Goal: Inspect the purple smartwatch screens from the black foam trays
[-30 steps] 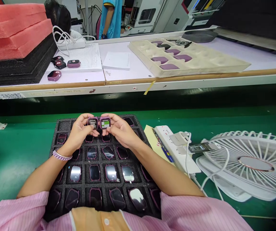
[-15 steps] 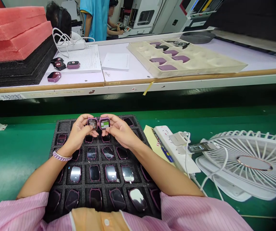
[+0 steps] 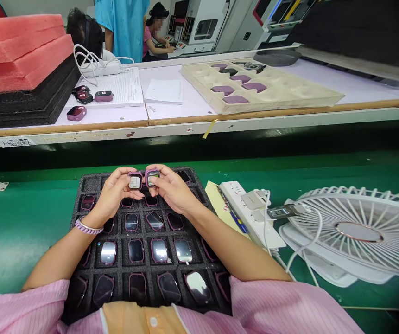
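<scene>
My left hand [image 3: 117, 188] is closed on a purple smartwatch case [image 3: 136, 182] without a strap, its screen lit with a pale grid. Beside it, a second purple watch case [image 3: 151, 177] is gripped in my right hand [image 3: 167, 185], whose thumb lies over its lit, partly green screen. The two cases are side by side, close together, above the far part of a black foam tray [image 3: 124, 266]. More purple-rimmed watch cases, such as one with a dark screen [image 3: 136, 251], lie in the tray's compartments. My hands hide some of the far compartments.
A white power strip [image 3: 248, 211] with plugs and cables and a white fan [image 3: 352, 232] stand to the right. On the shelf ahead are red and black foam blocks [image 3: 22, 51], several watch cases [image 3: 76, 113] and a cream tray [image 3: 296, 90]. Co-workers are beyond it.
The left watch's screen has gone from dark text to a pale grid. My right thumb now covers more of the right watch's screen. The view has shifted slightly.
</scene>
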Available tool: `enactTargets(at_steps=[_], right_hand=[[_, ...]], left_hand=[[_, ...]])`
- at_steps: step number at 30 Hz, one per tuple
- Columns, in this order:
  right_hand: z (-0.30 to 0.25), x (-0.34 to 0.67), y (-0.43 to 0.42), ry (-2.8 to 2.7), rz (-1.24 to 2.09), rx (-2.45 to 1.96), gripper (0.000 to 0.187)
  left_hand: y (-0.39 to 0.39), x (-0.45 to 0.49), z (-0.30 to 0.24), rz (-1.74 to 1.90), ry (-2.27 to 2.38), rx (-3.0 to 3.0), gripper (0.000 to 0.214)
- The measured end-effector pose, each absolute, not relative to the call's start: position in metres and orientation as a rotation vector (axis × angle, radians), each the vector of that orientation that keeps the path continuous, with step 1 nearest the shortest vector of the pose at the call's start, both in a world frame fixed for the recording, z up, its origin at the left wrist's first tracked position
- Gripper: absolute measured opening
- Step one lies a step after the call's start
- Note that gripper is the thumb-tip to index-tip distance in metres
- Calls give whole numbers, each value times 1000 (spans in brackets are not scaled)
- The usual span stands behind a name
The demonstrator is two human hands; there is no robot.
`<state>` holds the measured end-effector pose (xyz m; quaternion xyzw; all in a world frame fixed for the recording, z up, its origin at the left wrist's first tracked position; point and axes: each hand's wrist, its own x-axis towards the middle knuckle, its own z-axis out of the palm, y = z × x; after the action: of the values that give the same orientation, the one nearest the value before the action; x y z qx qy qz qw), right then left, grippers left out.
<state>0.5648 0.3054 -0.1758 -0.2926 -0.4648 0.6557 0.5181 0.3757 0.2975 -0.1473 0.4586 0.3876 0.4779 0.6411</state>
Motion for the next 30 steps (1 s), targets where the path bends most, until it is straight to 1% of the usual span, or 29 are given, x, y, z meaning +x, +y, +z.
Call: enactTargets(at_steps=[4,13,19,30], right_hand=[[-174,566,305,-1053,1615,-689,41],[-178,567,306,-1081,1593,-698,45],[-176,566,304,-1127,1550,-688,40],[-175,567,303,-1161,1560,-671,40]], left_hand=[[296,375,-145,1075,889,1046,42],[296,376,-144,1070,907,1052,44],[295,376,-145,1075,907,1063,44],[296,375,-147,1104,902,1051,42]])
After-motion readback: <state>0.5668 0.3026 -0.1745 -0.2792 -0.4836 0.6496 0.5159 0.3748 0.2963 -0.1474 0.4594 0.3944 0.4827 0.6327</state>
